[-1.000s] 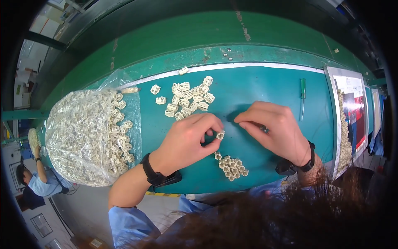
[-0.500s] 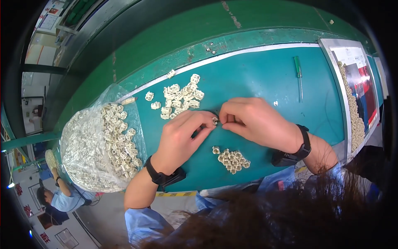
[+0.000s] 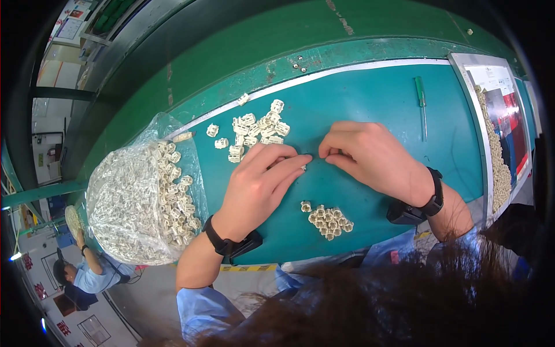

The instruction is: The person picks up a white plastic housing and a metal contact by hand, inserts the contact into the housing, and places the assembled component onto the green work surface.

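Observation:
Over the middle of the green work mat [image 3: 381, 110], my left hand [image 3: 254, 182] is closed on a small cream plastic ring-shaped part [image 3: 304, 168], mostly hidden under the fingertips. Just to its right, my right hand [image 3: 373, 159] is pinched shut, a small gap away; whatever lies between thumb and forefinger is too small to make out. Beyond my left hand lies a loose pile of similar cream parts [image 3: 248, 132]. Nearer to me, several more stand grouped with their round openings up [image 3: 329, 222], and a single cream part [image 3: 306, 206] sits at that group's left.
A clear plastic bag [image 3: 124, 202] full of cream parts lies open at the left. A green-handled screwdriver [image 3: 421, 92] lies toward the right, before a metal-framed tray [image 3: 473, 127] holding tiny beige pieces. Small metal bits [image 3: 299, 66] lie on the far ledge. Another person [image 3: 95, 272] works at far left.
Both hands have moved slightly away from me and right. The cream part's open end, plain to see before, is now mostly covered by my left fingers. The whole view has shifted a little.

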Tool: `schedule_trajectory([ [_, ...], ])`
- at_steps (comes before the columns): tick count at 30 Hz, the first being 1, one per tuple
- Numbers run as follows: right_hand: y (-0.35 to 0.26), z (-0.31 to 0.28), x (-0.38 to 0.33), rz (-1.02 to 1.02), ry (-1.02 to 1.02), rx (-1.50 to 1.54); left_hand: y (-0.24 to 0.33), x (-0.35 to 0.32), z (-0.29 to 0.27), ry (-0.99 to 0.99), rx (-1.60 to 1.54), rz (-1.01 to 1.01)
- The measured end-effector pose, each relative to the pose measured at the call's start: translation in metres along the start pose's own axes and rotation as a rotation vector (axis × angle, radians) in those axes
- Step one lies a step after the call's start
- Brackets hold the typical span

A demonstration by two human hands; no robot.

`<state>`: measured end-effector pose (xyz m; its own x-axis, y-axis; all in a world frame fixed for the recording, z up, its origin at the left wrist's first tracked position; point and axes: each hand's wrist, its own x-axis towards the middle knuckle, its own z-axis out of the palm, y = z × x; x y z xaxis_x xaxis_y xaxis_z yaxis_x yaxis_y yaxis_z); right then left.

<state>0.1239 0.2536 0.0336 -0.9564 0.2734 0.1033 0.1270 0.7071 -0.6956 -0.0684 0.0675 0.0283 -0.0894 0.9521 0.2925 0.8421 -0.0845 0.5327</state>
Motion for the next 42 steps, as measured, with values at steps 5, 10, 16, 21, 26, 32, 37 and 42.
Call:
schedule_trajectory([
  [5, -0.009, 0.008, 0.001, -0.075, 0.028, -0.048, -0.003, -0.001, -0.005, 0.054, -0.035, -0.083],
  [10, -0.014, 0.016, 0.013, -0.116, 0.089, -0.022, -0.009, 0.010, -0.021, 0.028, 0.066, -0.059],
  [16, -0.018, 0.032, 0.037, -0.001, -0.064, -0.020, -0.015, -0.011, -0.022, 0.068, 0.002, -0.057],
  [21, -0.014, 0.010, 0.025, 0.190, -0.147, 0.130, -0.022, 0.001, 0.019, 0.069, -0.269, 0.012],
  [26, 0.004, 0.025, 0.027, 0.267, -0.131, 0.301, -0.033, -0.004, 0.028, 0.136, -0.306, -0.010],
  [32, 0.022, 0.045, 0.035, 0.197, -0.012, 0.279, -0.035, -0.006, 0.026, 0.241, -0.391, 0.050],
  [37, 0.040, 0.036, 0.049, 0.206, -0.129, 0.132, -0.025, 0.006, 0.018, 0.119, -0.457, 0.001],
  [42, 0.054, 0.033, 0.071, -0.087, -0.204, -0.086, -0.027, -0.004, 0.000, 0.185, -0.242, 0.135],
])
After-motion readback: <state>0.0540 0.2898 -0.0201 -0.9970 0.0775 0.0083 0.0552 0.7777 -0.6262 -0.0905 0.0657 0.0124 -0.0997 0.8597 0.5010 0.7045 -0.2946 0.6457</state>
